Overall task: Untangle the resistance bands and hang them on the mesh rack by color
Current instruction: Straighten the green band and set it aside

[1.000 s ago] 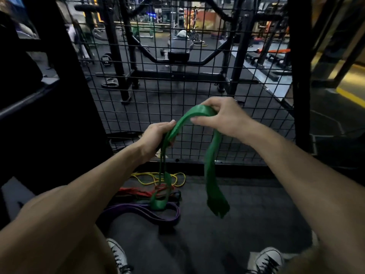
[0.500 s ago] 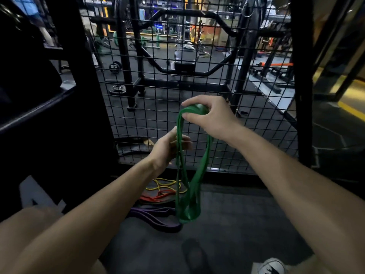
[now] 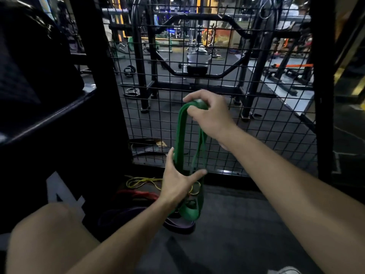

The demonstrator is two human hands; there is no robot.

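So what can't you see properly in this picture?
- Head view: the purple rubber band on the floor is mostly covered by the left forearm.
- The red rubber band sits in dark shadow, so its tangles are unclear.
- The green rubber band's top fold is hidden inside the right hand.
- A white shoe is cut off by the bottom edge.

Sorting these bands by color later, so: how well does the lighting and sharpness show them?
Head view: dim; the green band reads clearly, the yellow band shows, the red band and purple band sink into shadow; wide-angle bending at edges.
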